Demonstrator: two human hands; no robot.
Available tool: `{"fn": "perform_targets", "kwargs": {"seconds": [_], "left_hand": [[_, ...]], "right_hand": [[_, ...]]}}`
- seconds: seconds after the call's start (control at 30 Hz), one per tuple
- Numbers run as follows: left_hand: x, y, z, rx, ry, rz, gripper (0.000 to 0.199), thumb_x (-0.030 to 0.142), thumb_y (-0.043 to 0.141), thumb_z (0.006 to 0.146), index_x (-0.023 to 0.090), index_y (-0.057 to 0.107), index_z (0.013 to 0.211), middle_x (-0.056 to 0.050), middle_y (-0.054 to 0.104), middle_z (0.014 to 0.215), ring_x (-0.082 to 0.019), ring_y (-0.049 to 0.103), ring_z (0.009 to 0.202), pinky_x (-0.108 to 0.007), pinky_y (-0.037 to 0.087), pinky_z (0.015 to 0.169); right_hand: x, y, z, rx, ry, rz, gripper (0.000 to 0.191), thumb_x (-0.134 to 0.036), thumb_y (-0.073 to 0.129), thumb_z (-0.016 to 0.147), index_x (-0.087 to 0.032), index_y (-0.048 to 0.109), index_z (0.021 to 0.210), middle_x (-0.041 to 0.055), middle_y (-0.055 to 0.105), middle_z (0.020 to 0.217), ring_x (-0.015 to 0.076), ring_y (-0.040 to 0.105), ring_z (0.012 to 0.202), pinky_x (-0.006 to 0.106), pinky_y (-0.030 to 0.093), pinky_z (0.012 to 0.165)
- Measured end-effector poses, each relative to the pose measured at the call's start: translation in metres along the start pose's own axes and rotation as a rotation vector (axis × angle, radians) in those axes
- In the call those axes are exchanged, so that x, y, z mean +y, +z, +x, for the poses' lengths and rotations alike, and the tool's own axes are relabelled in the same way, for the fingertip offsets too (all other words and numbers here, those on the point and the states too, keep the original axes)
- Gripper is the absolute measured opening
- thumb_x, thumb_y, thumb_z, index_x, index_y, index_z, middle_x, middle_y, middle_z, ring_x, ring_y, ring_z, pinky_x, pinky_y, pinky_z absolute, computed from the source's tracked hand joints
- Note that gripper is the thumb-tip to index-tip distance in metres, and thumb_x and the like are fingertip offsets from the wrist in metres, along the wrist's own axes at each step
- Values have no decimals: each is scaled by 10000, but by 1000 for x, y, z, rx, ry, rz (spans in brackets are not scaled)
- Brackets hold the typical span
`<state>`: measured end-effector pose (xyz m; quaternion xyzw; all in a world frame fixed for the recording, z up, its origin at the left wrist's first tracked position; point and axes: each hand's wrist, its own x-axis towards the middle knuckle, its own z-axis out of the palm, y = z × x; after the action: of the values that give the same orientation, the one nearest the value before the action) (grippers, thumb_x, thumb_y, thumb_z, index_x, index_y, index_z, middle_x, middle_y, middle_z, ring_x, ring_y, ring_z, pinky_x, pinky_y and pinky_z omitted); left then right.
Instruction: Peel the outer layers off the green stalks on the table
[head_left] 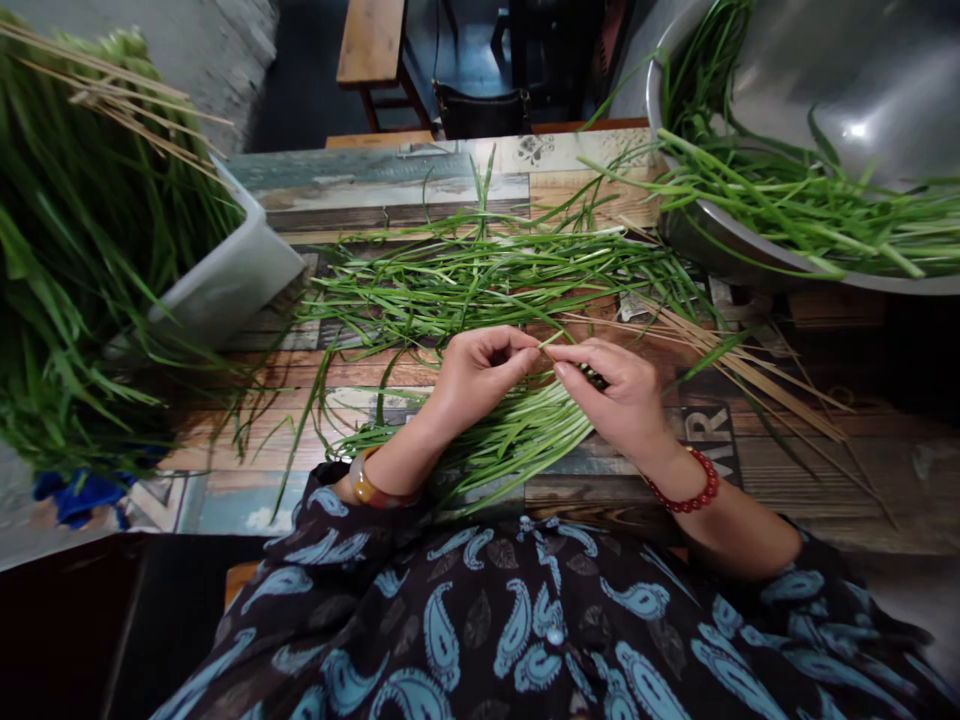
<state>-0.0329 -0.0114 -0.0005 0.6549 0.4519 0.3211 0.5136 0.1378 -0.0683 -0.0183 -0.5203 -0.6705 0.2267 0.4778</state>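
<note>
My left hand [487,365] and my right hand [611,385] meet over the middle of the table. Both are closed in a pinch, thumb against finger. A thin green chive stalk [549,345] runs between the fingertips. Something small and brownish shows by the right thumb tip, too small to name. Under and in front of the hands lies a sheaf of chives [517,435], pale ends toward the right. Just beyond them, a loose heap of chives [465,280] spreads across the tabletop. Thin bamboo strips [739,365] fan out to the right of my right hand.
On the left, a white plastic bin [251,270] is packed with chives, with more strips [127,95] on top. A large metal bowl [885,110] holding chives stands at the right. The patterned wooden table [795,490] ends at my body. Beyond it are a stool [371,45] and a chair.
</note>
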Motion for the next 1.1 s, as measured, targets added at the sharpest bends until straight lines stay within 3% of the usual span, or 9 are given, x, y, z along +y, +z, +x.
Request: {"fn": "perform_targets", "kwargs": {"seconds": [0.2, 0.3, 0.5, 0.57, 0.7, 0.8, 0.87, 0.97, 1.1], "left_hand": [[3, -1, 0, -30, -44, -89, 199, 308, 678, 782, 121, 730, 736, -5, 660, 638, -87, 501, 569, -205, 377, 554], [2, -2, 0, -45, -44, -99, 201, 305, 677, 781, 117, 725, 726, -2, 651, 630, -84, 495, 567, -205, 374, 555], [1, -1, -2, -96, -81, -88, 227, 322, 677, 784, 106, 718, 729, -10, 640, 632, -89, 494, 571, -208, 360, 545], [0, 0, -2, -149, -73, -83, 227, 315, 665, 793, 106, 712, 720, -11, 634, 632, -92, 498, 572, -210, 365, 546], [-3, -4, 0, -176, 51, -7, 195, 296, 669, 810, 119, 732, 757, -27, 645, 696, -115, 552, 648, -221, 411, 596], [-5, -11, 1, -142, 168, 82, 190, 300, 681, 833, 142, 759, 905, -67, 692, 873, -157, 624, 821, -250, 477, 726], [-5, -14, 1, -187, 210, 102, 202, 304, 658, 863, 150, 752, 954, -83, 710, 944, -173, 646, 890, -267, 493, 791], [-7, -11, -2, -260, 197, 114, 201, 282, 590, 908, 141, 734, 908, -67, 729, 876, -157, 657, 820, -254, 491, 757], [-10, 0, -8, -213, 237, 249, 206, 217, 556, 903, 138, 686, 764, -39, 692, 725, -136, 614, 682, -244, 447, 658]], "right_hand": [[-2, 0, 1, 15, -42, -15, 180, -136, 581, 904, -212, 732, 966, 24, 763, 853, 147, 699, 765, 286, 557, 743], [-1, 1, -1, 18, 9, -25, 143, -170, 593, 897, -215, 710, 966, 25, 760, 869, 155, 704, 786, 292, 556, 769], [3, 3, -6, -2, 188, 56, 431, -255, 602, 895, -238, 547, 1323, -7, 719, 831, 142, 659, 708, 293, 550, 739], [2, 2, -5, -19, 149, 42, 366, -246, 586, 906, -244, 593, 1272, 4, 737, 876, 143, 668, 739, 290, 549, 755], [0, 0, -1, -1, 82, -45, 120, -218, 586, 892, -221, 691, 949, 20, 754, 894, 154, 687, 779, 281, 542, 758], [0, 0, -1, 15, 107, -59, 87, -237, 600, 884, -216, 681, 909, 10, 742, 837, 152, 675, 732, 271, 533, 721], [0, 0, -1, 14, 103, -52, 88, -244, 599, 888, -213, 676, 915, 10, 738, 835, 148, 665, 711, 264, 525, 702], [1, 0, -2, 14, 86, -56, 91, -250, 597, 895, -210, 673, 926, 10, 733, 826, 142, 652, 685, 258, 513, 682], [3, 0, -5, -2, 68, -102, 99, -277, 589, 907, -214, 664, 892, 8, 719, 789, 142, 637, 659, 259, 498, 665]]}}
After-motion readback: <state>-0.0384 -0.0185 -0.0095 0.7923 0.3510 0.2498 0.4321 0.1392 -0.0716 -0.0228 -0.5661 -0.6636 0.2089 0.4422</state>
